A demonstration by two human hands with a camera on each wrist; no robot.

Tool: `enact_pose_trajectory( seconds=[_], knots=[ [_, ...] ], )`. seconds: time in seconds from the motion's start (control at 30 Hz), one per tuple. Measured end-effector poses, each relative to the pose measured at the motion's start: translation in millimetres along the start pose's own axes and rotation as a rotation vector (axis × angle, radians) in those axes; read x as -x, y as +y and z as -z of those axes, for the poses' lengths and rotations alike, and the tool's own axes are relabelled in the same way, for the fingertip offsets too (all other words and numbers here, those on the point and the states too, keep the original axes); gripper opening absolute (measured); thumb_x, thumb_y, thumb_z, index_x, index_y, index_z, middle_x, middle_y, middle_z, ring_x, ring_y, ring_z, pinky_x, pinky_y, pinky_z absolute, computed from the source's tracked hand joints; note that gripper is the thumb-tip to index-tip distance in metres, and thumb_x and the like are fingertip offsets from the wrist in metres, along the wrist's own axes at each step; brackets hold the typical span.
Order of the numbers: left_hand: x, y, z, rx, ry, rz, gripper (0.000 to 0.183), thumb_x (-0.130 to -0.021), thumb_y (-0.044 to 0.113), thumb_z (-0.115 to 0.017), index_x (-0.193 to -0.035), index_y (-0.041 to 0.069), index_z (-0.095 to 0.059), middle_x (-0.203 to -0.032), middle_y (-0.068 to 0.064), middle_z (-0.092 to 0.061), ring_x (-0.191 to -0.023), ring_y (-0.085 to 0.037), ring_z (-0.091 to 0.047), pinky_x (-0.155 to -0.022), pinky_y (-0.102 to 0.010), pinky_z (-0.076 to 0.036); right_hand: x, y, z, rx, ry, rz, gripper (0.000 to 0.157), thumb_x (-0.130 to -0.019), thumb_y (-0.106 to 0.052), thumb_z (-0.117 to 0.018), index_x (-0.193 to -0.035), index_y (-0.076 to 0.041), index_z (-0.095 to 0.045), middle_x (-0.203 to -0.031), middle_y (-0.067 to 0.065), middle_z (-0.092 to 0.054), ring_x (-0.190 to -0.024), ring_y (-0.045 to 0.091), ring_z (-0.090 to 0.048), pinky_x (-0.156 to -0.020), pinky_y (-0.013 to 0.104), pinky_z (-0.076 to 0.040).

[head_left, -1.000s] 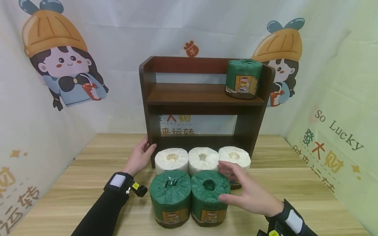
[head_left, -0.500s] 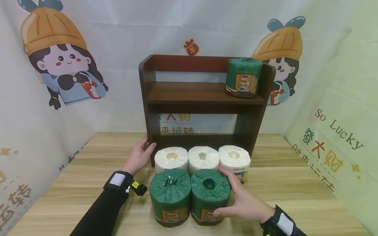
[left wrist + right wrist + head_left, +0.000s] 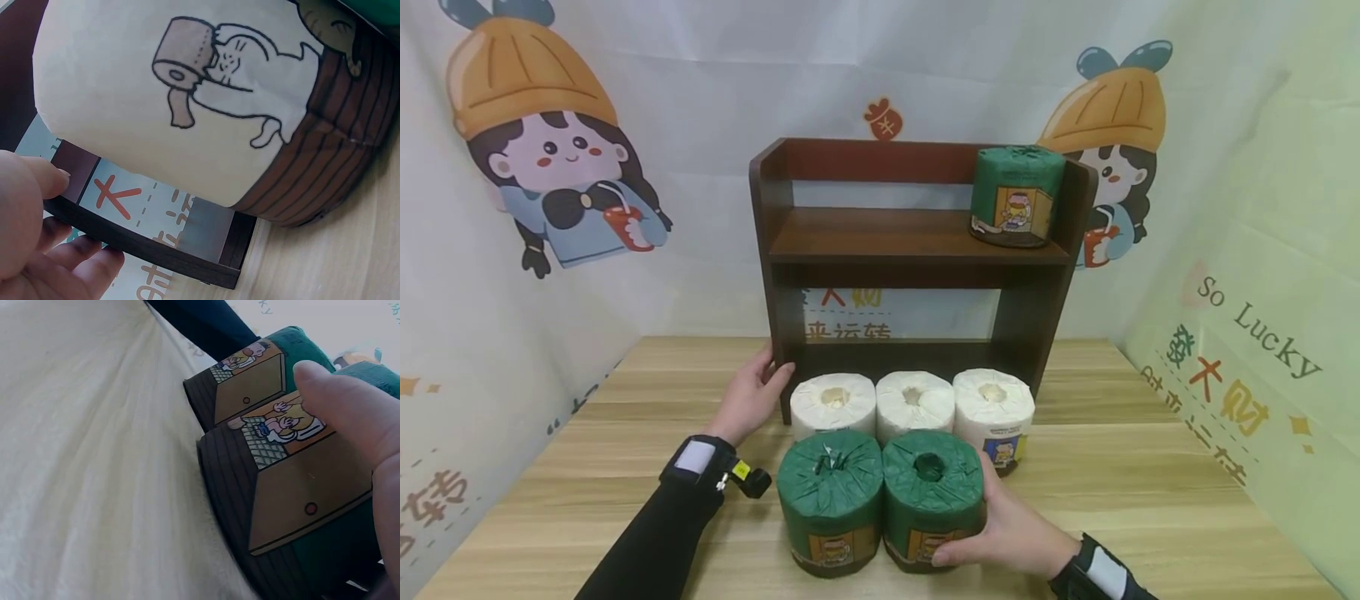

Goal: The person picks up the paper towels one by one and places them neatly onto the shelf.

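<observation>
My left hand (image 3: 749,400) grips the lower left side panel of the dark brown shelf (image 3: 917,242). In the left wrist view its thumb (image 3: 47,175) lies on one face of that panel and its fingers (image 3: 94,256) on the other. With my right hand (image 3: 1007,527) I hold the right-hand green-wrapped toilet roll (image 3: 934,500), thumb on its front and fingers behind it, partly hidden. It stands upright on the table beside another green toilet roll (image 3: 831,500). Behind them three white toilet rolls, left (image 3: 833,404), middle (image 3: 915,404) and right (image 3: 992,408), stand in a row before the shelf.
One more green toilet roll (image 3: 1017,196) stands at the right end of the upper shelf board (image 3: 880,233). A wooden table (image 3: 1120,467) bears everything. Printed cloth (image 3: 707,192) hangs behind and at both sides.
My right hand has come down from over the right-hand green roll, moved left and closed round it. The left hand has stayed on the shelf; the rolls look unmoved.
</observation>
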State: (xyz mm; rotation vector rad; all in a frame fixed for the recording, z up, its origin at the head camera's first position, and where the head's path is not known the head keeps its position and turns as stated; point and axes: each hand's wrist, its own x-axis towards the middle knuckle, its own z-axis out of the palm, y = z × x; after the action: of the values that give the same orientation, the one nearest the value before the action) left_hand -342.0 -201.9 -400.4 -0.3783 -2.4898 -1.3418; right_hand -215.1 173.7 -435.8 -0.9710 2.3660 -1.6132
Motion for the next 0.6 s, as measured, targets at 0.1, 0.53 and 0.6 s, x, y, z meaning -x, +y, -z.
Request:
enact_pose_trajectory(
  seconds=[0.1,0.53,0.6],
  knots=[
    [-1.1,-1.8,0.2,0.010,-0.002,-0.003,0.057,-0.106,0.028,-0.052,-0.156,0.027,-0.026,-0.152,-0.011,-0.035,-0.128,-0.031,-0.042,-0.100,-0.051,-0.044,-0.9,1.8,-1.5,0.013,0.004,-0.003,0.116,-0.070,-0.022,-0.093,-0.152,-0.023,-0.011,-0.148,-0.002,-0.031,-0.133,0.018,-0.032,-0.109,0.056,-0.024],
    [-0.5,-1.4,0.2,-0.007,0.001,-0.005,0.057,-0.105,0.028,-0.052,-0.156,0.028,-0.027,-0.151,-0.011,-0.037,-0.127,-0.031,-0.043,-0.098,-0.051,-0.046,-1.5,2.5,-1.7,-0.011,-0.005,0.002,0.111,-0.073,-0.019,-0.091,-0.152,-0.027,-0.014,-0.147,-0.005,-0.035,-0.133,0.016,-0.033,-0.109,0.056,-0.023],
    [-1.0,-1.6,-0.2,-0.008,0.001,-0.009,0.057,-0.105,0.028,-0.052,-0.156,0.028,-0.026,-0.150,-0.012,-0.037,-0.126,-0.032,-0.043,-0.098,-0.051,-0.046,-1.4,2.3,-1.5,-0.026,-0.006,-0.002,0.109,-0.074,-0.018,-0.090,-0.152,-0.027,-0.014,-0.147,-0.005,-0.035,-0.133,0.015,-0.033,-0.109,0.055,-0.023]
  ],
)
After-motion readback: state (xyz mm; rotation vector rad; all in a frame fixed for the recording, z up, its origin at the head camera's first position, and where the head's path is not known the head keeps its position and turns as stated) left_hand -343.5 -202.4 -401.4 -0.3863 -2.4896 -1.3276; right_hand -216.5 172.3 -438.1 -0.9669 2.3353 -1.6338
